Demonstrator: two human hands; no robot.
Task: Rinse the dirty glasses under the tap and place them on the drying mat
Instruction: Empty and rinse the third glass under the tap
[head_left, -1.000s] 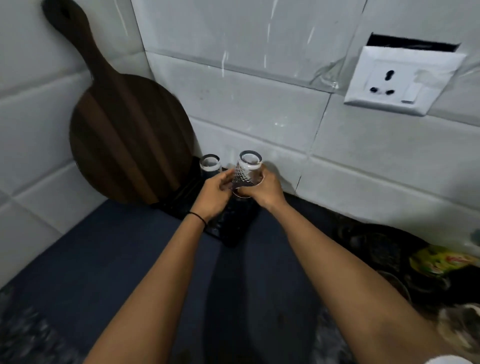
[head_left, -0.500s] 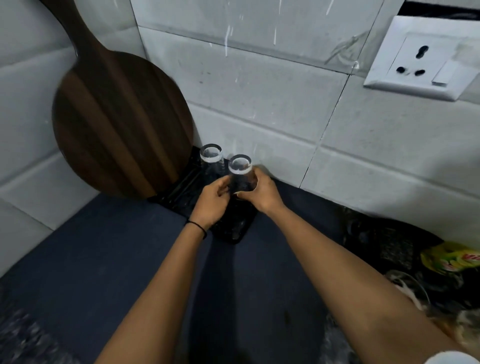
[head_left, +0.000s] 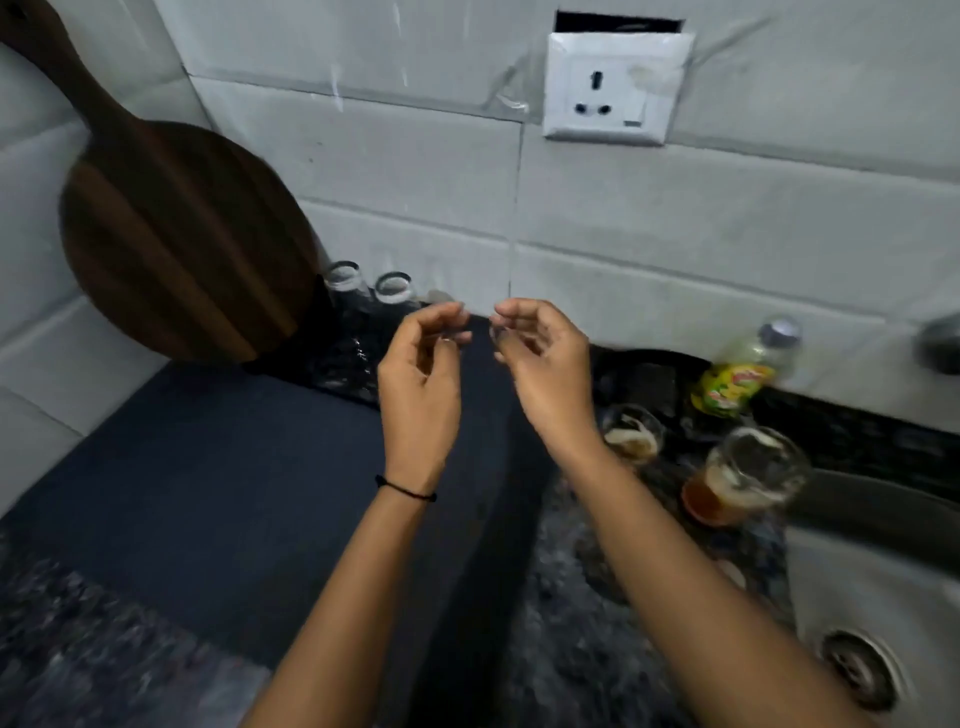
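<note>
Two clear glasses stand upside down at the back of the dark drying mat (head_left: 208, 467): one (head_left: 344, 283) next to the board, the other (head_left: 395, 293) just right of it. My left hand (head_left: 421, 374) and my right hand (head_left: 540, 364) hover above the mat in front of them, fingers loosely curled, holding nothing. Right of the mat a dirty glass with brown liquid (head_left: 737, 478) and a smaller dirty glass (head_left: 631, 434) stand on the speckled counter.
A round wooden board (head_left: 176, 244) leans against the tiled wall at left. A green-labelled bottle (head_left: 737, 379) stands near the wall. The steel sink (head_left: 862, 613) with its drain lies at right. A wall socket (head_left: 618, 88) sits above.
Both hands set the second glass down on the mat beside the first, let go and drew back toward me. The view swung right, showing the dirty glasses and sink.
</note>
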